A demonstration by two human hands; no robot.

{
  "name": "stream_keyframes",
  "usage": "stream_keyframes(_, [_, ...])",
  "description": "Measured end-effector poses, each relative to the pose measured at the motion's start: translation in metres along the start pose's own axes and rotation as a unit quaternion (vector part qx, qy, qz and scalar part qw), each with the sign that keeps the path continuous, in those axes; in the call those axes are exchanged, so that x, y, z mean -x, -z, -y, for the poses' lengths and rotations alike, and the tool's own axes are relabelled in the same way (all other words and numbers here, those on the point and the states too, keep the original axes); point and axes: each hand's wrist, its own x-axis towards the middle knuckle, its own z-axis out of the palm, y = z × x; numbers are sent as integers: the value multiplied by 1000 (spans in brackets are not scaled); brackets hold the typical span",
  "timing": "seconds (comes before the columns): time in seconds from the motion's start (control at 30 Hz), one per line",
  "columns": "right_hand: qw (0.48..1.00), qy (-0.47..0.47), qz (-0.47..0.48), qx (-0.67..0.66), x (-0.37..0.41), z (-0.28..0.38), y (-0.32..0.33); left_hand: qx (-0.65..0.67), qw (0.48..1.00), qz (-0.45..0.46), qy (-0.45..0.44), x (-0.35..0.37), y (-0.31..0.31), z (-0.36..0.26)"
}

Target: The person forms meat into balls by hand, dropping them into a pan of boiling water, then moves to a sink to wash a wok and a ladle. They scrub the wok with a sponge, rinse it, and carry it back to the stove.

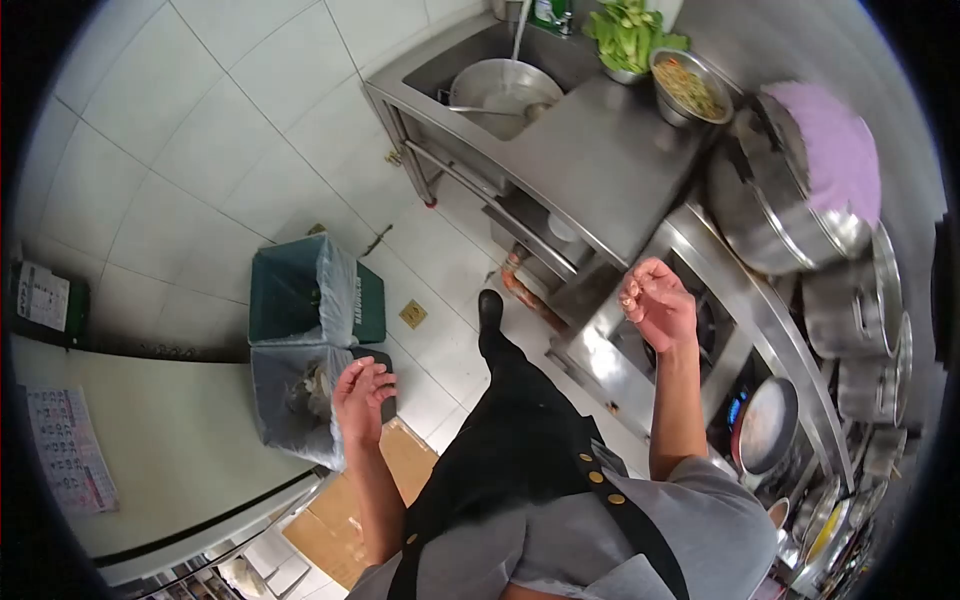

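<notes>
My left hand (362, 400) is raised beside the lined bins, its fingers loosely bent and apart, with nothing in it. Out in front on the other side, my right hand (660, 303) hangs in the air above the stove (610, 360). Its fingers are half curled, and small pale and reddish bits cling to the fingertips; I see no object in the palm. Ahead, a large metal pot (505, 78) sits in the steel sink (425, 75), with water running into it and a ladle-like handle across it. Neither hand touches anything.
Greens (625, 38) and a metal bowl of shredded food (690, 85) stand on the steel counter (610, 150). Large pots (770, 200), one with a purple cloth (830, 150), line the right wall. A frying pan (768, 425) is on the stove. A green bin (280, 290) and cardboard (350, 510) are left.
</notes>
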Motion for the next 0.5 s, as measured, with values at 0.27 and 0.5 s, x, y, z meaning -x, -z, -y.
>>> stream_keyframes(0.27, [994,11,81,-67,-295,-8,5,-63,993,-87,-41,-136,-42,-91])
stream_keyframes(0.5, [998,11,54,-31,-576,56,50,-39,996,-79,-30,-249,-92,-116])
